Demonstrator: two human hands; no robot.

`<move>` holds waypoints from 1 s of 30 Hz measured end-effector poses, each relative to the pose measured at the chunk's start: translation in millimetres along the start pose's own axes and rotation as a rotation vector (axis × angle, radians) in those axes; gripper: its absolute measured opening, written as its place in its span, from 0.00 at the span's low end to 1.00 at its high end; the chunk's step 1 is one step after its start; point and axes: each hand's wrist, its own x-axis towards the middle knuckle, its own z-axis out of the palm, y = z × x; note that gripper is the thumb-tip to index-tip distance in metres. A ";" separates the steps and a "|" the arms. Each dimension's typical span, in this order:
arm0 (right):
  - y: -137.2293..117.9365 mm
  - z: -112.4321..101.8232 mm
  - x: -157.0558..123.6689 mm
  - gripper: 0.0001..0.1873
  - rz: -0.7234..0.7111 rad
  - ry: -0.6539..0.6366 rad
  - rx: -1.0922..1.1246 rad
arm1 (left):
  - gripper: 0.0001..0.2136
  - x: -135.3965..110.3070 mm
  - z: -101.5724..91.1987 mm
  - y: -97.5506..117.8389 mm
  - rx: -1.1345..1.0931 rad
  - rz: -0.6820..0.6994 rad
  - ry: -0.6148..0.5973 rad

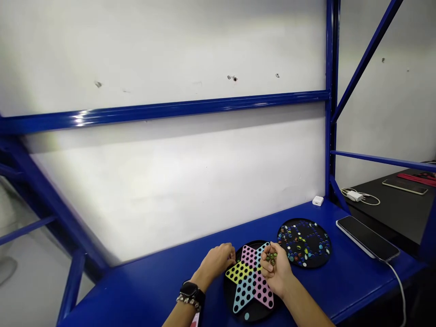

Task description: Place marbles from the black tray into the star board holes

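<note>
the right hand (275, 269) curls around small round glass marbles (271, 258), hard and slippery, best pinched by fingertips, over the black round pastel-star board (257, 316) at twelve o'clock; the left hand (216, 262) sits half-closed at nine o'clock, contents hidden.

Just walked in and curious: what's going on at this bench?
A person at a blue metal bench is pinching a few greenish marbles in their right hand above a pastel star-shaped Chinese checkers board. Their left hand, with a smartwatch on the wrist, is curled at the board's left side. Beside it, a round black board holds many coloured marbles. A smartphone lies further right.
</note>
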 end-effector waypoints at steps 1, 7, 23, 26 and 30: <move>0.1 0.4 -0.1 0.14 0.006 0.011 0.012 | 0.10 -0.3 0.2 -0.6 0.000 0.016 0.001; -1.0 7.1 -5.2 0.16 0.034 0.073 0.087 | 0.13 0.6 -5.6 5.6 0.002 0.020 -0.042; -2.3 10.5 -9.2 0.18 0.048 0.081 0.085 | 0.10 -3.1 -2.3 24.3 -0.063 0.036 0.011; -2.0 10.5 -9.2 0.18 0.049 0.081 0.080 | 0.09 -4.8 -1.6 24.8 -0.101 0.028 0.020; -1.8 10.7 -9.1 0.17 0.051 0.076 0.071 | 0.08 -5.2 -2.5 22.3 -0.188 0.030 -0.001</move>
